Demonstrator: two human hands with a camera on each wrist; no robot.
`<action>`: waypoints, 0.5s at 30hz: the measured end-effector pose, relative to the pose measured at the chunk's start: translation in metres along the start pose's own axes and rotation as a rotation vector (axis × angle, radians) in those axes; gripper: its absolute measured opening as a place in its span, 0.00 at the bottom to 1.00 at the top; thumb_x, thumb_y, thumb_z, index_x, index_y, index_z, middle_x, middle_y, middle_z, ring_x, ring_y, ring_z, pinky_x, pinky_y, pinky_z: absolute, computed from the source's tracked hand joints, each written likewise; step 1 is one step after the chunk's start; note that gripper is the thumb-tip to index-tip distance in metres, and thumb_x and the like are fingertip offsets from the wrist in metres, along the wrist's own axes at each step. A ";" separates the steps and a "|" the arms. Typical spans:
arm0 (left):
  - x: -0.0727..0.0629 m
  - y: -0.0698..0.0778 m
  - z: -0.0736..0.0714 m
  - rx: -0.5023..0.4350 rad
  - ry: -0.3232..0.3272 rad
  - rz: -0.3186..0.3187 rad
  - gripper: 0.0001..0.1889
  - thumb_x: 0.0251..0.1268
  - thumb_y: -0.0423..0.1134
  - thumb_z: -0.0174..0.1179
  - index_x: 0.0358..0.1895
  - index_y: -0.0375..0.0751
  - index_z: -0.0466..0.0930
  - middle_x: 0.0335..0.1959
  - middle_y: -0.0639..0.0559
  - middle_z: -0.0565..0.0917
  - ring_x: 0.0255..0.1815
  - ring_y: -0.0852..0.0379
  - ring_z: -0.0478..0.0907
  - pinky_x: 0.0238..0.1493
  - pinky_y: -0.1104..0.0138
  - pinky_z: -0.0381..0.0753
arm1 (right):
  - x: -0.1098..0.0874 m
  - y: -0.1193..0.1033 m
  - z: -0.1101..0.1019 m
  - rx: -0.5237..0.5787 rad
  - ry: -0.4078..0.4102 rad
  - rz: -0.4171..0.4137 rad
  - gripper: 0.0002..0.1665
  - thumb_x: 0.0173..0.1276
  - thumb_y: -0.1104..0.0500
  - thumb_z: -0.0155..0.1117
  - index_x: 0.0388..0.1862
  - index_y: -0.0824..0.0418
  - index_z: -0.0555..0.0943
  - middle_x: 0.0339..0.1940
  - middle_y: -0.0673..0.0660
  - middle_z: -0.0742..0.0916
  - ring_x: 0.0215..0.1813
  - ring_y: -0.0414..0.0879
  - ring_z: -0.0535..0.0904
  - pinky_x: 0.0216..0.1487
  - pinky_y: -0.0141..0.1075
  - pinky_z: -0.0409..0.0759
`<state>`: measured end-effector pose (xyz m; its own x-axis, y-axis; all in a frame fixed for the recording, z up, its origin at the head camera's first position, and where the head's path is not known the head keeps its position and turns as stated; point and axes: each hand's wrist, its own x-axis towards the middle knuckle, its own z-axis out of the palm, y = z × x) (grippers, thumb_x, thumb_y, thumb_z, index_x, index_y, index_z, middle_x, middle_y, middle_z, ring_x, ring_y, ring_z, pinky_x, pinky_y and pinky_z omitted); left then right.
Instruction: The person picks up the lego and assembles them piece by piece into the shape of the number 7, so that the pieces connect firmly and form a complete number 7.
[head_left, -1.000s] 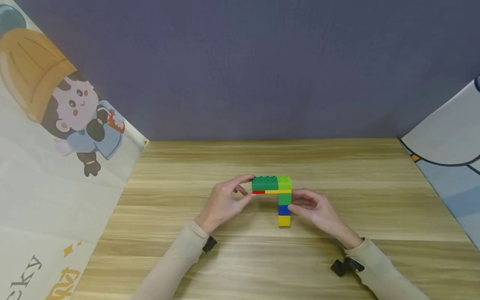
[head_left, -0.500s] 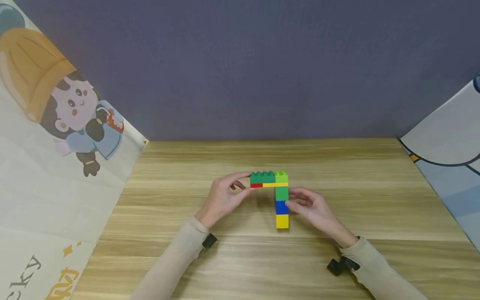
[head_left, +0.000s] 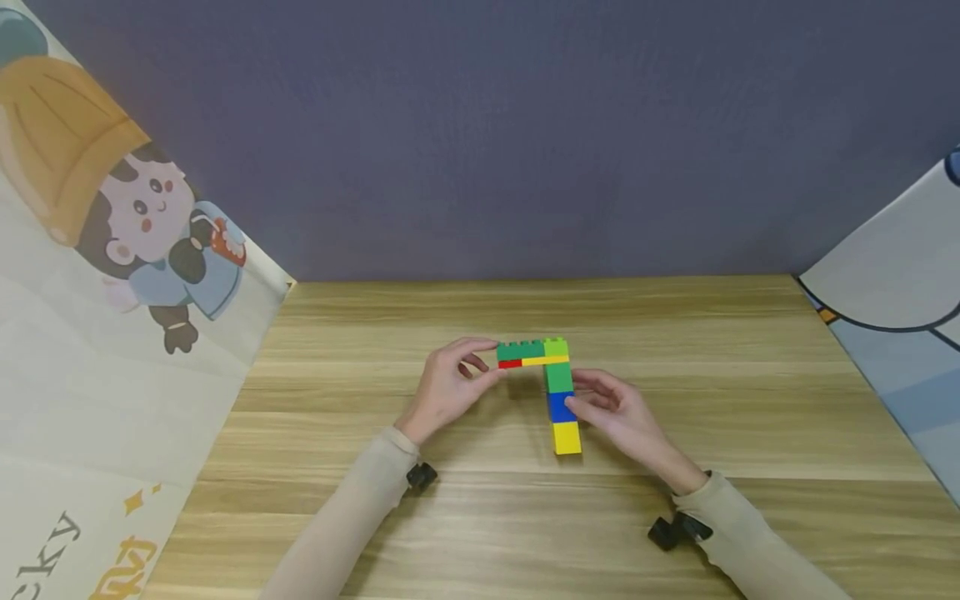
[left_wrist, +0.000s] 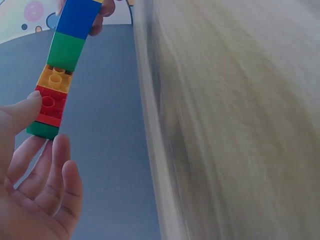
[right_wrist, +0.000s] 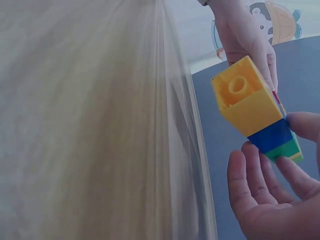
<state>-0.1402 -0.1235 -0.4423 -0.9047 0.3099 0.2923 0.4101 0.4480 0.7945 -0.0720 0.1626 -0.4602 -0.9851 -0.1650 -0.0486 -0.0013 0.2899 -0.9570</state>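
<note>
Both hands hold one toy building brick structure, shaped like an upside-down L. Its upright is stacked from a yellow brick [head_left: 567,437] at the bottom, a blue brick [head_left: 561,407] and a green brick [head_left: 558,378]. Across the top runs an arm of a dark green brick [head_left: 520,351] and a lime brick [head_left: 556,348] over thin red and yellow plates. My left hand [head_left: 447,387] pinches the arm's free end between thumb and fingers. At the blue brick, my right hand [head_left: 618,417] grips the upright. The right wrist view shows the yellow brick's hollow underside [right_wrist: 237,86], raised off the table.
A wooden table [head_left: 480,525] lies under the hands. Behind it stands a dark blue-grey panel [head_left: 525,142]. Sheets with cartoon prints, the left one [head_left: 67,375] and the right one [head_left: 907,267], flank the table. Each wrist wears a small black camera.
The brick structure has shifted a little left and tipped, its top leaning left and its upright now slanted. Both hands have moved along with it, keeping their grips.
</note>
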 end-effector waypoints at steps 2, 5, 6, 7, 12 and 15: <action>0.001 0.000 0.001 0.007 -0.011 -0.019 0.21 0.62 0.40 0.79 0.59 0.44 0.89 0.57 0.51 0.91 0.38 0.60 0.89 0.40 0.67 0.88 | 0.000 -0.001 0.000 -0.009 0.003 0.004 0.30 0.78 0.55 0.70 0.74 0.63 0.76 0.69 0.66 0.83 0.60 0.55 0.87 0.54 0.28 0.85; 0.002 0.001 0.002 0.015 -0.028 -0.045 0.21 0.63 0.42 0.79 0.59 0.45 0.89 0.57 0.52 0.91 0.38 0.61 0.88 0.40 0.68 0.88 | 0.001 -0.002 0.001 -0.020 0.009 0.008 0.31 0.78 0.54 0.69 0.75 0.61 0.75 0.71 0.66 0.82 0.61 0.58 0.86 0.54 0.27 0.84; 0.002 0.002 0.002 0.016 -0.032 -0.053 0.21 0.63 0.43 0.79 0.59 0.45 0.89 0.56 0.51 0.91 0.38 0.61 0.88 0.39 0.68 0.88 | 0.001 -0.002 0.001 -0.022 0.013 0.009 0.31 0.78 0.54 0.69 0.75 0.61 0.75 0.72 0.66 0.82 0.61 0.59 0.86 0.54 0.27 0.84; 0.003 0.002 0.003 0.017 -0.035 -0.060 0.21 0.63 0.43 0.79 0.59 0.45 0.89 0.56 0.51 0.91 0.38 0.61 0.88 0.38 0.69 0.87 | 0.001 -0.002 0.001 -0.025 0.018 0.009 0.31 0.78 0.54 0.69 0.76 0.61 0.75 0.72 0.66 0.81 0.61 0.59 0.86 0.54 0.27 0.84; 0.007 -0.001 0.006 -0.002 -0.023 -0.090 0.22 0.62 0.43 0.79 0.59 0.45 0.89 0.55 0.48 0.92 0.35 0.59 0.88 0.32 0.69 0.86 | 0.005 -0.003 0.004 -0.039 0.034 0.025 0.31 0.79 0.53 0.68 0.76 0.59 0.75 0.74 0.64 0.81 0.62 0.59 0.86 0.54 0.27 0.84; 0.010 -0.003 0.007 0.000 -0.016 -0.099 0.21 0.63 0.43 0.79 0.59 0.45 0.89 0.55 0.48 0.92 0.35 0.58 0.89 0.29 0.69 0.85 | 0.007 -0.004 0.005 -0.049 0.038 0.047 0.31 0.79 0.51 0.68 0.76 0.58 0.75 0.75 0.63 0.80 0.64 0.58 0.86 0.54 0.27 0.84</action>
<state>-0.1495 -0.1158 -0.4456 -0.9390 0.2769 0.2037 0.3184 0.4771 0.8191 -0.0777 0.1554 -0.4583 -0.9900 -0.1148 -0.0816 0.0377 0.3423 -0.9388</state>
